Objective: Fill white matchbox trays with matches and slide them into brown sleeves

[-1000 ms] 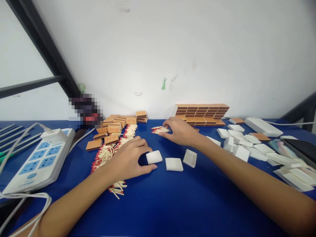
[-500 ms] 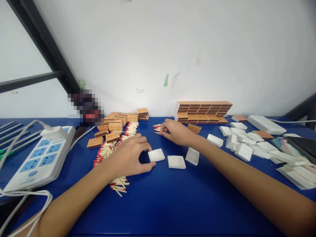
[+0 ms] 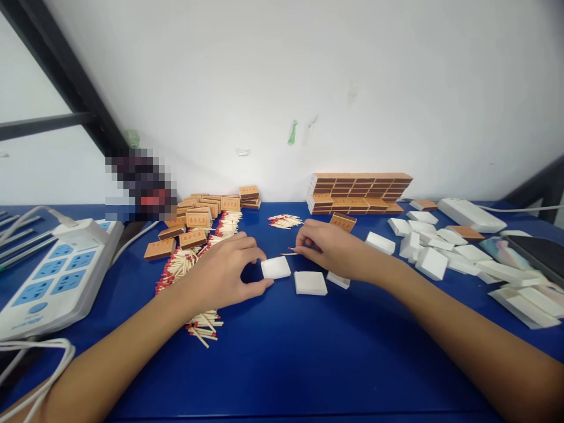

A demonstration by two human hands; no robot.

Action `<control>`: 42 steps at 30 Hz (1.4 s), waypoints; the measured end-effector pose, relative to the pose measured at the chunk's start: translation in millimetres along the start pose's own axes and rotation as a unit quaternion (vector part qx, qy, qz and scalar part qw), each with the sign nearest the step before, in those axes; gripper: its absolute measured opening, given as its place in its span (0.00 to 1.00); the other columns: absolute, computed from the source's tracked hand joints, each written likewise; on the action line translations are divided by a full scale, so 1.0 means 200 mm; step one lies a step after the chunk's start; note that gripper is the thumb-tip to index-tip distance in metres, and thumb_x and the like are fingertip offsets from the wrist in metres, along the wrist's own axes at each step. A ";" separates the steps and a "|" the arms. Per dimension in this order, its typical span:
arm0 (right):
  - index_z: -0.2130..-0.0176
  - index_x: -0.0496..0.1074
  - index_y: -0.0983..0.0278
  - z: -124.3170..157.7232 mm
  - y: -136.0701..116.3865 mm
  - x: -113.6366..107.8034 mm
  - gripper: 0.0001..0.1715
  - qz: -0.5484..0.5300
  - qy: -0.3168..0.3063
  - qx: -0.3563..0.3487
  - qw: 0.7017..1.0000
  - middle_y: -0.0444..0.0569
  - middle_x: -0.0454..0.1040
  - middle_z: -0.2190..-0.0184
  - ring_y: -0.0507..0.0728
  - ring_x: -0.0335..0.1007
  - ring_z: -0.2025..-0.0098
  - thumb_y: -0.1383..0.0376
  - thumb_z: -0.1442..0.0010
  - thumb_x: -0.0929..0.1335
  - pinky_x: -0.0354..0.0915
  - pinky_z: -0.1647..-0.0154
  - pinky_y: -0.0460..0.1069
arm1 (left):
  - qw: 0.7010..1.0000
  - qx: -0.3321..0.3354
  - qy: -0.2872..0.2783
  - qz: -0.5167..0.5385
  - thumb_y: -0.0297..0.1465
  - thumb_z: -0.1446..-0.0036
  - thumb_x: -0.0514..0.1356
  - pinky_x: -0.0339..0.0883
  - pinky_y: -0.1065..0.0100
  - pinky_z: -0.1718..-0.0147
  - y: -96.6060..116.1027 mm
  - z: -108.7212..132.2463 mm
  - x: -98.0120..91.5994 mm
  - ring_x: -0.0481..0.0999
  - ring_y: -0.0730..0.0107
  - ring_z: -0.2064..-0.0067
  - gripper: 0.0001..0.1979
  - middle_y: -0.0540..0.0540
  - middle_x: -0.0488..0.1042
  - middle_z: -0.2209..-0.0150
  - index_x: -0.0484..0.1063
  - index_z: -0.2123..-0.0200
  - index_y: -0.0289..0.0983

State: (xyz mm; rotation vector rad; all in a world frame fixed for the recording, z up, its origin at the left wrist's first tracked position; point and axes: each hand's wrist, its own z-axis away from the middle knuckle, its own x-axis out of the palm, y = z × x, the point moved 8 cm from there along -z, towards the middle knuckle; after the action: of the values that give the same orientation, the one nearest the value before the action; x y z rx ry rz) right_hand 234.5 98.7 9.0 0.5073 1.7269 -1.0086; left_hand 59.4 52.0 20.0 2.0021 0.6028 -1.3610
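White box (image 3: 275, 268) sits at the curved fingers of the left hand (image 3: 224, 270), whether gripped I cannot tell; the right hand (image 3: 328, 249) pinches matches (image 3: 288, 254).

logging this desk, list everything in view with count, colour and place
table: one, blue, below
matches: many, red-tipped, left and centre
matchboxes: many, orange, left, back, right
trays: many, white, centre, right
power strip: one, white-blue, left
cables: several, white, left and right
rods: several, silvery, far left
block: one, white, back right
slab: one, black, far right
wall: one, white, behind
bars: several, black, both sides
left hand: one, bare, beside centre tray
right hand: one, bare, pinching matches
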 end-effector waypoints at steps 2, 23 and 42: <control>0.63 0.72 0.61 -0.01 0.01 -0.01 0.11 -0.012 0.027 0.003 1.000 0.50 0.73 0.60 0.56 0.70 0.62 0.60 0.28 0.67 0.64 0.61 0.52 | 1.000 0.005 0.000 -0.002 0.40 0.37 0.68 0.67 0.60 0.59 0.00 0.00 0.00 0.75 0.59 0.56 0.12 0.46 0.77 0.62 0.80 0.55 0.39; 0.64 0.72 0.61 0.00 -0.02 0.00 0.11 -0.032 0.005 0.016 0.999 0.49 0.74 0.61 0.56 0.69 0.63 0.61 0.28 0.67 0.63 0.62 0.52 | 1.000 -0.008 -0.014 -0.018 0.41 0.36 0.68 0.67 0.59 0.59 -0.01 -0.01 0.00 0.75 0.58 0.56 0.13 0.45 0.78 0.61 0.81 0.54 0.39; 0.58 0.79 0.62 -0.23 0.12 0.05 0.04 0.008 0.119 -0.005 0.993 0.48 0.72 0.62 0.56 0.70 0.62 0.65 0.31 0.71 0.62 0.60 0.51 | 1.000 0.000 -0.006 -0.025 0.41 0.35 0.67 0.68 0.59 0.59 0.00 0.00 0.01 0.75 0.58 0.56 0.14 0.45 0.77 0.63 0.81 0.55 0.36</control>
State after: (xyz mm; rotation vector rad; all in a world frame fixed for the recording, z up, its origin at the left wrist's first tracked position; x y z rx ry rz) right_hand 222.9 147.7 -4.4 0.6563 1.9345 -0.9574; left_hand 60.1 52.0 19.1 1.9886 0.6511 -1.4009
